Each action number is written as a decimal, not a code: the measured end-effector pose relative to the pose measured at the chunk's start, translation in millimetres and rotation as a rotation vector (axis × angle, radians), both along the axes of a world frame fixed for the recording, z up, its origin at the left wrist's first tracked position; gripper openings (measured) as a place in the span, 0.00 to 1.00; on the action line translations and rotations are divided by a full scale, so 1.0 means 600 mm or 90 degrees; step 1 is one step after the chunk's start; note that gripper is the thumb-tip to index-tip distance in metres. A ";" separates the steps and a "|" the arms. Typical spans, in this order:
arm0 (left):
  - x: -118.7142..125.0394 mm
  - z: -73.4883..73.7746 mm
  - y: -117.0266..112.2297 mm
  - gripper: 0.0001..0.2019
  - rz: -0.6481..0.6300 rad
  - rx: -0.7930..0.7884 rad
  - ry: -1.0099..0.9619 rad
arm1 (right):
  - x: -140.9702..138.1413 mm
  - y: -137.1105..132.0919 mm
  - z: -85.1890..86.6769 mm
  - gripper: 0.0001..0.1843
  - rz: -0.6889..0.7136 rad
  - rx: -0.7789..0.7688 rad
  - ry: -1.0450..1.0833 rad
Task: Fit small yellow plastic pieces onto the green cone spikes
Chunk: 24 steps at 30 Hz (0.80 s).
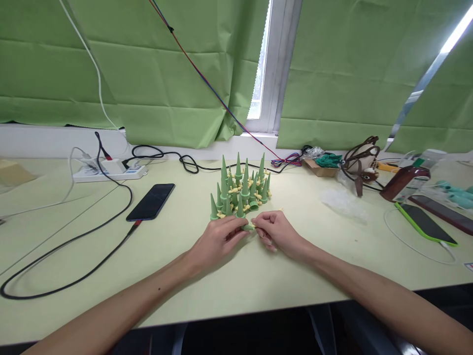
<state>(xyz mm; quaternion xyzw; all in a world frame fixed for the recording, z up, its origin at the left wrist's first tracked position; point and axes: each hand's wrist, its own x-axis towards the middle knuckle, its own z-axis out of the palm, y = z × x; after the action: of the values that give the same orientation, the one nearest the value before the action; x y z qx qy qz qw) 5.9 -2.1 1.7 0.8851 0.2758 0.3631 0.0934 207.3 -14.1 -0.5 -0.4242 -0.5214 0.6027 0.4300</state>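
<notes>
A cluster of green cones (241,190) joined by small yellow connectors stands on the pale green table (177,236). Just in front of it my two hands meet. My left hand (219,239) pinches a small green cone piece (247,227) lying on its side. My right hand (276,230) is closed in a pinch on a small yellow connector (253,225) right at the end of that cone. Both forearms rest low over the table's near edge.
A black phone (151,201) on a black cable (74,266) lies at the left, behind it a white power strip (111,171). At the right lie clear plastic (343,201), a brown bottle (404,183), two phones (424,223) and a cardboard tray (320,167).
</notes>
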 end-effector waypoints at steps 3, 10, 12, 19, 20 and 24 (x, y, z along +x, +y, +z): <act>0.001 0.001 0.001 0.09 0.010 -0.029 -0.010 | 0.002 0.001 0.003 0.19 -0.014 0.041 -0.026; 0.001 -0.002 0.000 0.08 0.042 -0.091 -0.018 | 0.002 0.001 -0.001 0.21 -0.037 0.105 -0.064; 0.002 0.000 -0.002 0.07 0.050 -0.095 -0.030 | 0.000 0.000 -0.003 0.20 -0.046 0.120 -0.060; 0.006 0.001 -0.002 0.05 0.043 -0.062 -0.041 | -0.002 -0.004 -0.001 0.19 -0.050 0.141 -0.068; 0.005 0.001 -0.001 0.04 0.039 -0.047 -0.041 | -0.002 -0.003 0.000 0.20 -0.046 0.133 -0.067; 0.004 0.000 -0.001 0.05 0.011 -0.018 -0.036 | -0.003 -0.001 0.000 0.21 -0.027 0.075 -0.052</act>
<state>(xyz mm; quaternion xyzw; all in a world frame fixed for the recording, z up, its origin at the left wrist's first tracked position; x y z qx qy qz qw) 8.3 -2.6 1.5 0.8705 0.2859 0.3849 0.1108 205.5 -14.9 -0.4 -0.4335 -0.5638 0.5441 0.4452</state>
